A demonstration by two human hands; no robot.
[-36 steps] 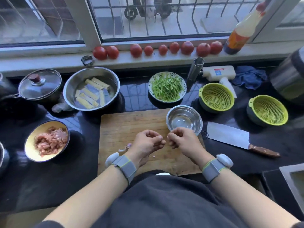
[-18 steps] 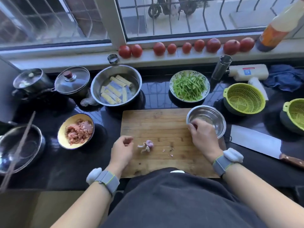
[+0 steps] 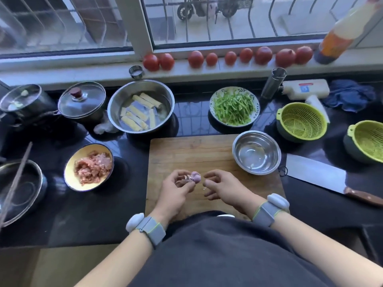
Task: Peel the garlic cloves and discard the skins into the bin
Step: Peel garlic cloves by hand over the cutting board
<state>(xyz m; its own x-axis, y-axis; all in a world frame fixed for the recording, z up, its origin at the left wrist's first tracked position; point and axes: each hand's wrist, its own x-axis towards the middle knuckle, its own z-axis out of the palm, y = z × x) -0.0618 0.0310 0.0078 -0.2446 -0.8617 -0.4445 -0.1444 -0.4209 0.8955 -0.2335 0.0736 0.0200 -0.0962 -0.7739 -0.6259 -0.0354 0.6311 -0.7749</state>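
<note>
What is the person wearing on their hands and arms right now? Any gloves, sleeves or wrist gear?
No gloves: the left hand and right hand are bare, and the forearms show no sleeves. Each wrist carries a grey fabric band with a thin yellow-green edge and a rounded white pod: the left wristband has its pod on the outer left side, the right wristband on the outer right. No cables are visible.
</note>
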